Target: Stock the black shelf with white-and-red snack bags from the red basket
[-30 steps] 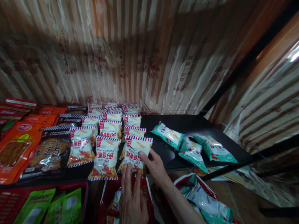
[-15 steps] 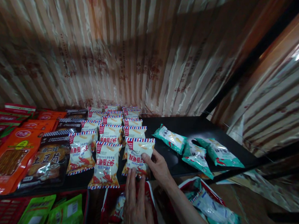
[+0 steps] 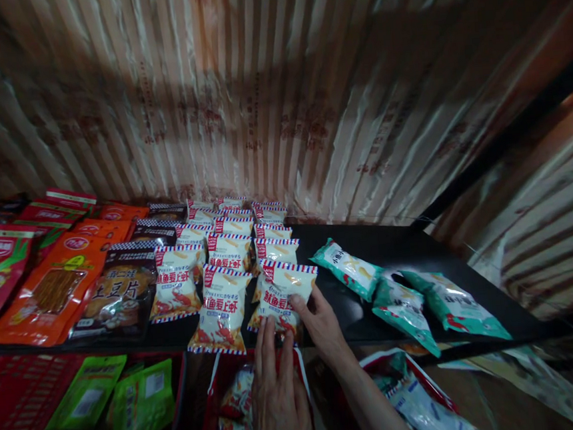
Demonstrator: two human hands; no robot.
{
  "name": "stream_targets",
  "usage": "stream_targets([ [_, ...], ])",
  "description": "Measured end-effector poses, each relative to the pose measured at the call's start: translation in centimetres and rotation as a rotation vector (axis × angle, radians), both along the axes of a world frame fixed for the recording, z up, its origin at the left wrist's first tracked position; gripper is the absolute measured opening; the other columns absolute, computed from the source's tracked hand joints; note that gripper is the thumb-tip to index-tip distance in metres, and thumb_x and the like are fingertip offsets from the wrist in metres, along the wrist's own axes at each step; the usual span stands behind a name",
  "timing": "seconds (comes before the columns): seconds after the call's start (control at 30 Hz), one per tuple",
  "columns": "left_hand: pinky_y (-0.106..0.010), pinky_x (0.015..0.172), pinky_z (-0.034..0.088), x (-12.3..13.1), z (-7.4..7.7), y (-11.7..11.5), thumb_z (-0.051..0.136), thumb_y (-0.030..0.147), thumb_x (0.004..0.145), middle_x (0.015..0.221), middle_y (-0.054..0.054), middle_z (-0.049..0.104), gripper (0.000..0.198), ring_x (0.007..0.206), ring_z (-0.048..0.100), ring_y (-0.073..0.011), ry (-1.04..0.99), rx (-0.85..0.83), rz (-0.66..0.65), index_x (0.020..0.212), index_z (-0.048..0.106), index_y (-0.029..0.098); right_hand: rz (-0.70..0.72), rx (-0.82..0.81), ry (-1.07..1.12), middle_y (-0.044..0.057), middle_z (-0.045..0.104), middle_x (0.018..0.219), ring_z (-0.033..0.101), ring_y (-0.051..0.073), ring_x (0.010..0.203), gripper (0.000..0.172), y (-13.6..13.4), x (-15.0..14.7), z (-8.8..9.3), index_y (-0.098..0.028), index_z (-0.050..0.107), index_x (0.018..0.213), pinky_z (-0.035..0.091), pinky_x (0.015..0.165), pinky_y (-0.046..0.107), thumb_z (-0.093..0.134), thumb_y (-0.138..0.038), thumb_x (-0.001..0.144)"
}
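Rows of white snack packets with red-and-blue striped edges lie on a black shelf (image 3: 358, 235). My right hand (image 3: 321, 326) rests its fingers on the right edge of the front right packet (image 3: 281, 296), fingers together, pressing it. My left hand (image 3: 279, 396) lies below it, fingers stretched flat toward the packet's lower edge, over a red basket (image 3: 221, 381) holding more of the same packets. A second front packet (image 3: 222, 311) sits just to the left.
Three teal packets (image 3: 404, 298) lie loose on the shelf's right part. Black and orange packets (image 3: 72, 287) fill the left. Green packets (image 3: 113, 407) lie in a red basket below left. A striped curtain hangs behind. Another basket (image 3: 418, 404) of packets is lower right.
The view has shifted, so everything sits a little further right. Both hands stay at the front right packet, the right hand now slightly further up its edge.
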State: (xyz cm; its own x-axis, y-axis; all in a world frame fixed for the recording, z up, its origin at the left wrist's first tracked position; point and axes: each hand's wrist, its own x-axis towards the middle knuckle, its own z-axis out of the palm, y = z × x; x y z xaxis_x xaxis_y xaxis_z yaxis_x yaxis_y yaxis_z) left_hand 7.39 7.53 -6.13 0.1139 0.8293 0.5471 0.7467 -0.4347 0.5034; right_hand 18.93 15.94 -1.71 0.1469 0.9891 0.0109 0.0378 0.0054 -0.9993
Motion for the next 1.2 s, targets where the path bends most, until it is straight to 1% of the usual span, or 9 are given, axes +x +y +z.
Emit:
stream_targets([
  [0.13,-0.046,0.101,0.042,-0.1,-0.1,0.1,0.039,0.0,0.079,0.15,-0.013,0.021,0.061,0.139,0.019,-0.0267,-0.012,0.007,-0.013,0.138,0.036,0.017,0.006,0.024,-0.082,0.008,0.067,0.111,0.062,0.027,0.101,0.052,-0.5,0.1,0.3,-0.02,0.055,0.113,0.051,0.087,0.04,0.067,-0.048,0.072],
  [0.27,-0.046,0.097,0.045,0.0,-0.1,0.0,0.04,0.0,0.077,0.145,-0.016,0.028,0.059,0.135,0.026,-0.0272,-0.024,0.003,-0.01,0.133,0.042,0.017,-0.008,0.062,-0.17,0.008,0.064,0.116,0.059,0.028,0.106,0.053,-0.8,0.4,-0.1,-0.02,0.054,0.116,0.048,0.093,0.042,0.068,-0.045,0.071],
  [0.4,-0.046,0.094,0.048,0.1,0.0,-0.1,0.04,0.0,0.076,0.138,-0.017,0.035,0.058,0.13,0.033,-0.0279,-0.045,0.016,0.0,0.131,0.044,0.017,0.006,0.069,-0.215,0.01,0.062,0.119,0.057,0.029,0.109,0.058,-1.0,0.5,-0.6,-0.02,0.05,0.12,0.045,0.095,0.044,0.067,-0.045,0.071],
  [0.5,-0.046,0.091,0.049,0.0,0.0,0.0,0.041,0.0,0.075,0.134,-0.017,0.038,0.057,0.124,0.039,-0.0284,-0.047,0.007,0.003,0.129,0.046,0.018,0.002,0.055,-0.263,0.009,0.063,0.118,0.058,0.028,0.108,0.061,-1.3,0.5,-0.4,-0.02,0.049,0.122,0.046,0.094,0.043,0.068,-0.046,0.07],
  [0.67,-0.042,0.087,0.05,-0.4,0.2,0.1,0.04,0.0,0.076,0.122,-0.015,0.046,0.049,0.11,0.049,-0.0235,-0.096,-0.03,-0.051,0.121,0.052,0.016,-0.021,0.052,-0.32,0.009,0.06,0.123,0.055,0.028,0.113,0.065,-1.7,1.1,-0.4,-0.02,0.049,0.125,0.044,0.096,0.043,0.069,-0.044,0.069],
  [0.83,-0.042,0.089,0.05,-0.3,0.1,-0.1,0.039,0.0,0.077,0.114,-0.013,0.052,0.046,0.11,0.049,-0.0224,-0.094,-0.048,-0.085,0.117,0.054,0.016,-0.019,0.059,-0.307,0.01,0.056,0.128,0.05,0.028,0.12,0.069,-2.0,2.0,-1.4,-0.019,0.046,0.13,0.039,0.102,0.046,0.069,-0.043,0.07],
  [0.93,-0.043,0.09,0.05,-0.2,0.0,-0.2,0.039,0.0,0.077,0.115,-0.013,0.052,0.046,0.111,0.048,-0.0232,-0.077,-0.058,-0.085,0.116,0.055,0.017,-0.031,0.087,-0.297,0.01,0.057,0.127,0.05,0.028,0.12,0.067,-2.1,2.3,-1.6,-0.02,0.048,0.128,0.039,0.103,0.047,0.07,-0.042,0.069],
  [1.07,-0.046,0.09,0.049,-0.1,-0.2,-0.3,0.039,0.002,0.078,0.117,-0.013,0.051,0.042,0.112,0.048,-0.0243,-0.089,-0.028,-0.085,0.113,0.056,0.017,0.002,0.082,-0.309,0.01,0.056,0.128,0.05,0.027,0.12,0.063,-2.5,2.6,-1.6,-0.02,0.047,0.127,0.038,0.104,0.047,0.069,-0.04,0.071],
  [1.2,-0.046,0.091,0.049,0.0,-0.2,-0.4,0.039,0.002,0.077,0.117,-0.013,0.052,0.042,0.113,0.048,-0.0245,-0.078,-0.043,-0.098,0.112,0.057,0.018,0.008,0.107,-0.346,0.01,0.056,0.127,0.051,0.027,0.12,0.05,-2.7,2.7,-1.5,-0.02,0.055,0.116,0.037,0.104,0.047,0.069,-0.038,0.071],
])
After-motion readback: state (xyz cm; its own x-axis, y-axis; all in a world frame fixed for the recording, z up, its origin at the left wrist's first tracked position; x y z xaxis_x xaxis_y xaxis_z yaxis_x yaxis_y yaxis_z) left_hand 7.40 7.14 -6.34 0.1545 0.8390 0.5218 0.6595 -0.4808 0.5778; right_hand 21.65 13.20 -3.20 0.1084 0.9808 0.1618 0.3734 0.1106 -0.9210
